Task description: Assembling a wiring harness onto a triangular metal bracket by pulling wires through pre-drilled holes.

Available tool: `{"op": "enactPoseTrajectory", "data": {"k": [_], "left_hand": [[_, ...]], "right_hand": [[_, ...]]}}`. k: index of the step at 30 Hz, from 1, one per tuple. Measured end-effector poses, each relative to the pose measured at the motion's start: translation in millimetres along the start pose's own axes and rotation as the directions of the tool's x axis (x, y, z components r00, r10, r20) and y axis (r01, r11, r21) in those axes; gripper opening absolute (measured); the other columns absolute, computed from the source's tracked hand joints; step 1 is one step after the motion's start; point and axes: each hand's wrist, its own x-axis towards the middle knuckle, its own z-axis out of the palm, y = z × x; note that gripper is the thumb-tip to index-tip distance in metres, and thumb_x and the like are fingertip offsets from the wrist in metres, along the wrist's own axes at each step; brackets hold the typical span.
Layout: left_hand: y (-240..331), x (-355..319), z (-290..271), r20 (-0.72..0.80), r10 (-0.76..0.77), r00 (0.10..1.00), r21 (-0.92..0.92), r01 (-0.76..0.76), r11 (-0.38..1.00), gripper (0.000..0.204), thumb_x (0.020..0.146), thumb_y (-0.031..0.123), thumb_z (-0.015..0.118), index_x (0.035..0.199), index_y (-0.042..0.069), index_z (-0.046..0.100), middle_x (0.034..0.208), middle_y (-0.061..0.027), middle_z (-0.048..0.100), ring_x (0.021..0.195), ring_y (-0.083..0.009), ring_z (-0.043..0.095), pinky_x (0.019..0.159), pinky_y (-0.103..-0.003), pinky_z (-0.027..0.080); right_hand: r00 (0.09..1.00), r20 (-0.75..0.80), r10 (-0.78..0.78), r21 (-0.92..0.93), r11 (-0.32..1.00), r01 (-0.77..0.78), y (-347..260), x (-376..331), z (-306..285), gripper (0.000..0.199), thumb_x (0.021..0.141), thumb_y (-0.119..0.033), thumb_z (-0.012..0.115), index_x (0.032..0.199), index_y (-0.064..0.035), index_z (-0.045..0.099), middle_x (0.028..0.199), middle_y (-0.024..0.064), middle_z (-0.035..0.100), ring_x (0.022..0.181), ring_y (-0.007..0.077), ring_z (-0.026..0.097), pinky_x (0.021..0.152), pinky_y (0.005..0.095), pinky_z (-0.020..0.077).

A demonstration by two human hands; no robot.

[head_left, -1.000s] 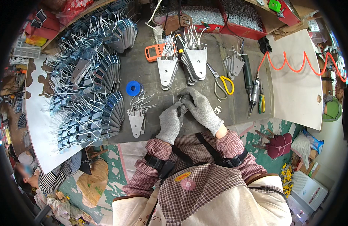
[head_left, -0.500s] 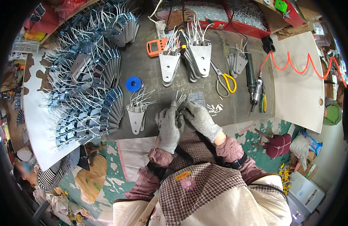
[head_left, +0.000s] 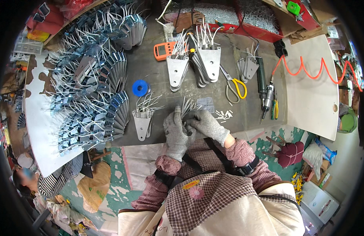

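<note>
Near the table's front edge my left hand (head_left: 177,133), in a grey glove, is closed around a bundle of thin white wires (head_left: 188,105), whose ends stick up beyond the fingers. Whatever the wires join lies hidden in the gloves. My right hand (head_left: 208,126), gloved too, meets it from the right with its fingertips pinched at the base of the bundle. Left of the hands is a stack of tapered metal plates (head_left: 142,125) with white wires. Small white tubes (head_left: 224,115) lie scattered right of the hands, beside a clear plastic bag (head_left: 206,104).
Farther back lie two more wired plate stacks (head_left: 176,72) (head_left: 209,65), an orange meter (head_left: 162,50) and a blue spool (head_left: 140,88). Scissors (head_left: 238,88), a screwdriver tool (head_left: 267,98) and pliers (head_left: 275,109) lie right. Rows of blue-wrapped wired plates (head_left: 87,118) fill the left. Red bins (head_left: 264,33) stand behind.
My right hand has drawn slightly closer over the left, its fingers curling in. The wire ends now fan out more toward the right.
</note>
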Motion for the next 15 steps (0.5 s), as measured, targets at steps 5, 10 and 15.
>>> {"op": "enactPoseTrajectory", "data": {"k": [5,10,15], "left_hand": [[-5.4,-2.2,-3.1,-0.033,-0.018,0.999,0.065,0.02,0.998,0.096,0.078,0.013,0.073,0.163,0.007,0.027,0.133,-0.0213,0.057,0.125,-0.0424,0.052,0.111,-0.055,0.039],[7.0,47.9,-19.5,0.088,-0.117,0.989,-0.004,0.118,0.993,0.085,0.083,0.014,0.081,0.157,0.007,0.04,0.122,-0.0116,0.068,0.113,-0.0304,0.06,0.101,-0.045,0.049],[-18.7,81.3,-11.8,0.236,-0.32,0.918,-0.516,0.397,0.759,0.035,0.089,0.022,0.081,0.117,0.002,0.075,0.089,-0.0079,0.076,0.077,-0.0167,0.068,0.073,-0.033,0.054]], "right_hand": [[0.969,-0.23,-0.09,-0.059,0.995,0.078,21.3,-10.0,-20.5,0.025,0.099,-0.018,0.067,0.117,-0.0014,0.073,0.108,0.0124,0.076,0.102,0.0215,0.071,0.093,0.035,0.0545],[0.703,-0.704,-0.104,-0.518,0.752,-0.407,97.7,-38.2,-97.4,0.027,0.094,-0.024,0.072,0.115,-0.0073,0.07,0.105,0.0205,0.071,0.097,0.0387,0.07,0.084,0.0504,0.0557],[0.736,-0.672,-0.085,-0.583,0.673,-0.455,101.6,-22.3,-82.0,0.031,0.092,-0.02,0.072,0.121,-0.009,0.065,0.117,0.0244,0.062,0.104,0.0459,0.065,0.088,0.0537,0.0544]]}}
